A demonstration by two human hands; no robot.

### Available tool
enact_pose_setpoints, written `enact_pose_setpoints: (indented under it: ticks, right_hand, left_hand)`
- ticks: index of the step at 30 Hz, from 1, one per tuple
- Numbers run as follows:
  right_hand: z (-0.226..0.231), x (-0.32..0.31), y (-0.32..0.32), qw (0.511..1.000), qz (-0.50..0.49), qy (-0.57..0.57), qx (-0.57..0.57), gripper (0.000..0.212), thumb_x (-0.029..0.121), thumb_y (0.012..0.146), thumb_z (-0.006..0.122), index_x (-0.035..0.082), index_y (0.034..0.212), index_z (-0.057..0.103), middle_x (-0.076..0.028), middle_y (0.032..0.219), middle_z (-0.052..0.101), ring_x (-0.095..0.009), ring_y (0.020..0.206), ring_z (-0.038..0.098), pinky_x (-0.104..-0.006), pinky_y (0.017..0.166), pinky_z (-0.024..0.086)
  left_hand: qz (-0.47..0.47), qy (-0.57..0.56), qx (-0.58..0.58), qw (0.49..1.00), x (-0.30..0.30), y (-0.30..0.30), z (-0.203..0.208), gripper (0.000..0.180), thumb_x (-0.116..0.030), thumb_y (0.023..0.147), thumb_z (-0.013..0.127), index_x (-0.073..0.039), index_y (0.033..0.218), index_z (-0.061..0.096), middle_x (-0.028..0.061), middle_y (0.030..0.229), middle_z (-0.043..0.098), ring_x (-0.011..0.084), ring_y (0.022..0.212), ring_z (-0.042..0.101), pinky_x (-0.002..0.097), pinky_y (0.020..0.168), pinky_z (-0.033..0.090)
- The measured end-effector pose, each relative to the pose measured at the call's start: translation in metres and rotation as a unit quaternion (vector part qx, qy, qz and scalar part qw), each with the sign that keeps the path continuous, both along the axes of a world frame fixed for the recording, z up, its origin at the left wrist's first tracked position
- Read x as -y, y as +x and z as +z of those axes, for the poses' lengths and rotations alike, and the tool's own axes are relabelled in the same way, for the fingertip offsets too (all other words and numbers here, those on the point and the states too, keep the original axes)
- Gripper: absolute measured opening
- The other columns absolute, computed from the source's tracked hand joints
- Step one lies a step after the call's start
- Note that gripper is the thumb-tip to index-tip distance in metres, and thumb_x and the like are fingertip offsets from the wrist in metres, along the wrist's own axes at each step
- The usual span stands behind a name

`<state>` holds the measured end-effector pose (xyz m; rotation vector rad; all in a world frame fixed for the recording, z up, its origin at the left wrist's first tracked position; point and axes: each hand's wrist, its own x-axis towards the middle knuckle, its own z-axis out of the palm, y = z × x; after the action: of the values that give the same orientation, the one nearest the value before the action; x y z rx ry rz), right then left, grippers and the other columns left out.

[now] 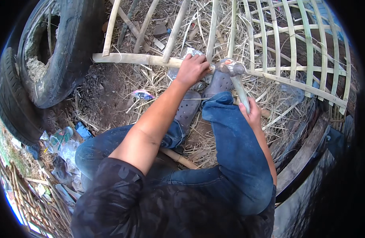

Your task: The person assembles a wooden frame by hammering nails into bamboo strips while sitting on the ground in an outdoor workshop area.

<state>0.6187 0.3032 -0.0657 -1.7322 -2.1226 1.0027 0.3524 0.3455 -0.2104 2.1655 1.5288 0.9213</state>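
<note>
A bamboo lattice panel [277, 43] stretches across the far side, its slats crossed by a long bamboo crosspiece [129, 58]. My left hand [194, 69] is closed over this crosspiece near its middle; anything small pinched under the fingers is hidden. In my right hand [252, 114] is a hammer, gripped low on its pale handle [240, 93]. The worn metal hammer head [231, 67] is over the crosspiece, just right of my left fingers. Whether it touches the bamboo, I cannot tell.
Old tyres [67, 51] stand at the left. My feet wear grey clogs [187, 109] below the crosspiece. Dry straw and bamboo scraps [150, 81] litter the soil, with plastic rubbish [69, 152] at left. A bamboo pole [178, 158] lies beneath my legs; a wooden beam [303, 154] is at right.
</note>
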Motion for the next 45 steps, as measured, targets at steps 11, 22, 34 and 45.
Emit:
enact_pose_setpoints:
  ticks: [11, 22, 34, 45]
  right_hand:
    - [-0.048, -0.003, 0.019, 0.998, 0.060, 0.013, 0.007, 0.034, 0.030, 0.091, 0.067, 0.001, 0.107, 0.057, -0.024, 0.081, 0.066, -0.042, 0.076, 0.067, -0.0451, 0.063, 0.051]
    - [-0.057, -0.004, 0.011, 0.990, 0.105, 0.097, 0.017, 0.029, 0.027, 0.090, 0.069, 0.004, 0.101, 0.056, -0.021, 0.074, 0.066, -0.038, 0.066, 0.067, -0.0436, 0.055, 0.052]
    - [-0.065, 0.005, 0.012, 0.997, 0.057, 0.049, 0.007, 0.033, 0.031, 0.092, 0.067, 0.004, 0.105, 0.055, -0.020, 0.071, 0.065, -0.039, 0.065, 0.067, -0.0430, 0.053, 0.051]
    - [-0.044, 0.012, 0.003, 1.000, -0.014, -0.025, 0.007, 0.035, 0.035, 0.094, 0.062, 0.003, 0.106, 0.055, -0.025, 0.076, 0.063, -0.045, 0.075, 0.066, -0.0477, 0.061, 0.049]
  left_hand:
    - [0.023, 0.033, 0.000, 0.999, -0.002, 0.003, -0.001, 0.018, -0.021, 0.069, 0.076, -0.013, 0.075, 0.061, 0.0003, 0.079, 0.055, 0.0198, 0.078, 0.057, 0.0350, 0.069, 0.040]
    - [0.020, 0.026, 0.000, 0.999, -0.002, 0.001, 0.002, 0.021, -0.015, 0.064, 0.077, -0.013, 0.081, 0.065, 0.0009, 0.082, 0.057, 0.0203, 0.080, 0.058, 0.0344, 0.071, 0.041]
    - [0.026, 0.018, -0.021, 0.999, -0.002, 0.004, 0.003, 0.017, -0.019, 0.069, 0.077, -0.012, 0.077, 0.064, 0.0008, 0.083, 0.057, 0.0207, 0.080, 0.058, 0.0350, 0.069, 0.041]
    - [0.036, 0.031, 0.014, 0.999, -0.001, 0.005, 0.004, 0.017, -0.020, 0.070, 0.077, -0.011, 0.075, 0.064, 0.0032, 0.082, 0.055, 0.0227, 0.081, 0.055, 0.0364, 0.071, 0.041]
